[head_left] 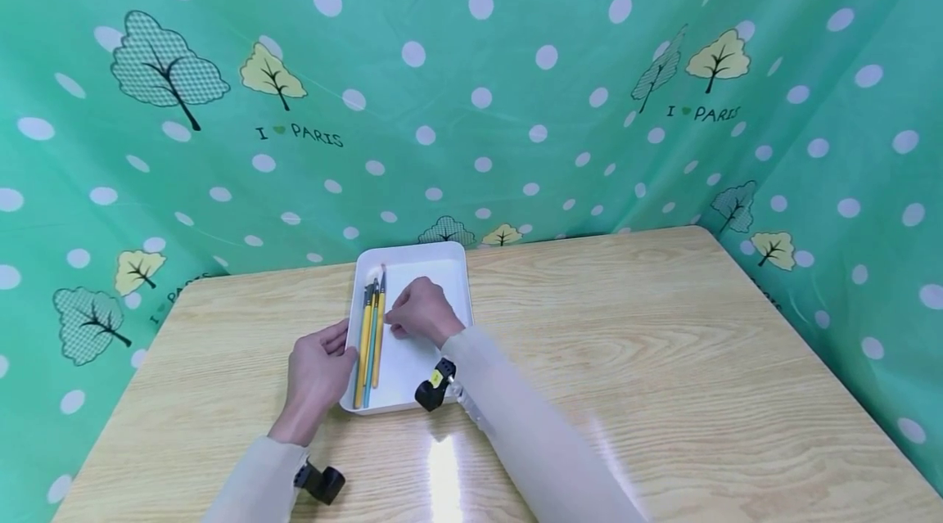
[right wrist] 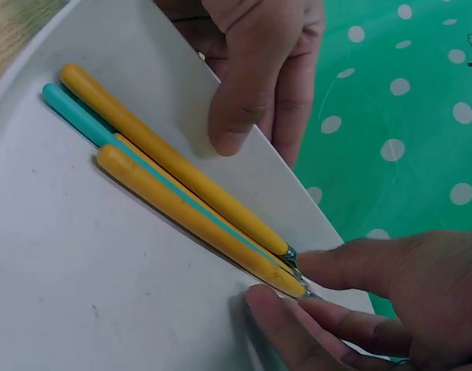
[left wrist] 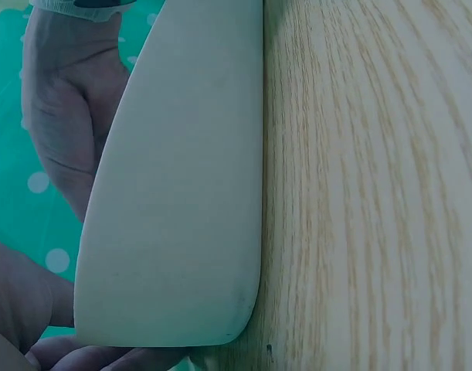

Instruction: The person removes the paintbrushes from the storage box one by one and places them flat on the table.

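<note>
Several paintbrushes [head_left: 364, 351] with yellow and teal handles lie side by side along the left part of a shallow white tray [head_left: 412, 392], bristles toward the back. My left hand [head_left: 317, 371] grips the tray's left wall, the thumb inside the rim and the fingers outside. Over the tray, my right hand [head_left: 423, 310] is beside the brushes, its fingers loosely bent. Its fingertips are close to the metal collars of the brushes [right wrist: 197, 201]; whether they touch is hard to tell. The bristles are hidden behind it in the right wrist view.
The tray stands on a light wood-grain table [head_left: 626, 343] near its back edge. A green dotted cloth [head_left: 479, 138] with printed trees hangs behind and at both sides. Small black cameras [head_left: 435, 388] are strapped to both wrists over pale sleeves.
</note>
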{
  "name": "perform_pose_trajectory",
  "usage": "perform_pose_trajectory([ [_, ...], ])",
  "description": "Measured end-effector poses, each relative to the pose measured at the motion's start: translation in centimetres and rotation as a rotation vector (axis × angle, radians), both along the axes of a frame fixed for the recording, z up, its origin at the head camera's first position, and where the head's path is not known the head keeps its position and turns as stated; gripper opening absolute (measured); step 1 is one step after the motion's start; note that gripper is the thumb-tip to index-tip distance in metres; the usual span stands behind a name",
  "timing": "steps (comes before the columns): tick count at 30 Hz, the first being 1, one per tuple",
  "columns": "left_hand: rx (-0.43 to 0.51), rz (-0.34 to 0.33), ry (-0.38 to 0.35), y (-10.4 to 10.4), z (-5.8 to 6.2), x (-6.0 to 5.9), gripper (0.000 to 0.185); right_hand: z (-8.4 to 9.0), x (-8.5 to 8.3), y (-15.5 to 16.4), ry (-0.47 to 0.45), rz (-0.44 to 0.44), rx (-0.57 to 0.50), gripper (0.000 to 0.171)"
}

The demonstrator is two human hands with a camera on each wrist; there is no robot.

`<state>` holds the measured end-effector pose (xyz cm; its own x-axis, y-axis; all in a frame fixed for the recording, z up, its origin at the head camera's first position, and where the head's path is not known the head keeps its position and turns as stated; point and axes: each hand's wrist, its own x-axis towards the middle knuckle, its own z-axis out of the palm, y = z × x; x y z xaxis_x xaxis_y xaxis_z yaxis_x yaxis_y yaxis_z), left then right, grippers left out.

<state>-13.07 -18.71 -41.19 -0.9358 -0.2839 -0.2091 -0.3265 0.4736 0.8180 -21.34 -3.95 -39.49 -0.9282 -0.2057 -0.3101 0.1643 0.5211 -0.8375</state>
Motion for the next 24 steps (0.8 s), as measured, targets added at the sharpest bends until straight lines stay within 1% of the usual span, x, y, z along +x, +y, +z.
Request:
perform_pose_trajectory([
  [5,0.000,-0.008,0.007,-0.1,-0.1,0.0,0.051,-0.5,0.2,-0.7,-0.024,-0.040,-0.029,0.007],
  [10,0.003,-0.010,0.011,-0.1,-0.2,-0.1,0.050,-1.1,0.2,-1.5,-0.018,-0.060,-0.034,0.011],
  [14,-0.003,-0.009,0.012,-0.1,-0.2,-0.1,0.049,-1.6,0.0,-2.3,-0.017,-0.084,-0.008,0.010],
  [18,-0.004,-0.009,0.014,0.0,-0.2,-0.1,0.050,-1.8,-0.2,-2.8,-0.013,-0.110,0.026,0.008],
  [24,0.003,-0.009,0.001,-0.1,-0.2,-0.1,0.050,-1.6,0.1,-3.2,0.038,-0.103,0.093,0.013],
])
